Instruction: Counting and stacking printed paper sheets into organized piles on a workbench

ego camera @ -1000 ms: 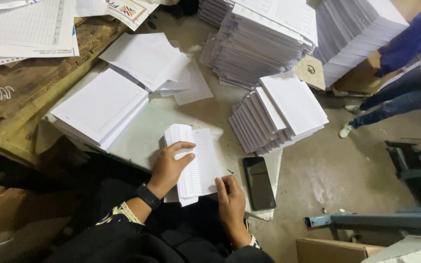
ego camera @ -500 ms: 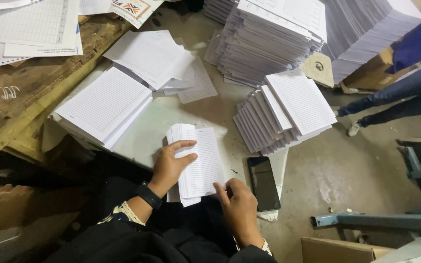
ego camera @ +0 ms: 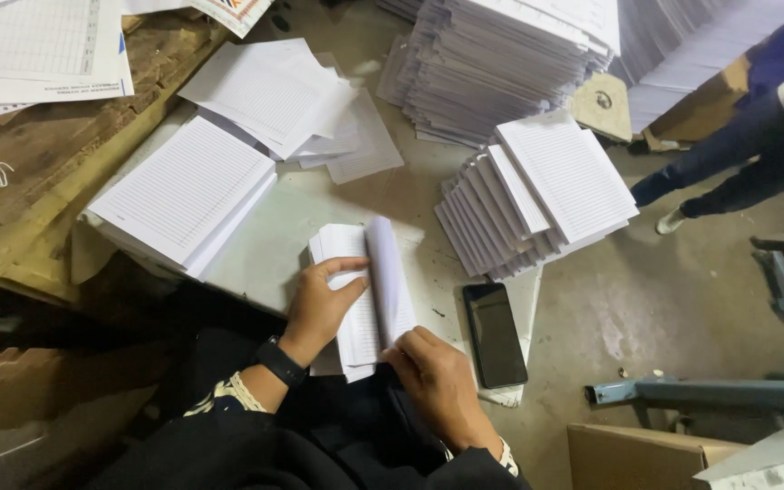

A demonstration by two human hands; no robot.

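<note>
A small bundle of ruled sheets [ego camera: 365, 299] is lain flat on the pale surface [ego camera: 265, 245], directly under both hands. The left hand [ego camera: 319, 304] is spread flat on the bundle's left half, its fingers pressed down and its thumb laid across the top sheets; a dark band is worn at the wrist. The right hand [ego camera: 442, 381] is set at the bundle's near right corner, where the edge of a curled-up sheet is pinched by the fingers. The sheet is seen arched upward between the two hands. Just to the right of the right hand a black phone [ego camera: 494, 334] is lain face up. Beyond the left hand a larger stack of ruled paper [ego camera: 183, 195] is found, and beyond the right hand a fanned stack [ego camera: 542, 195] is placed.
</note>
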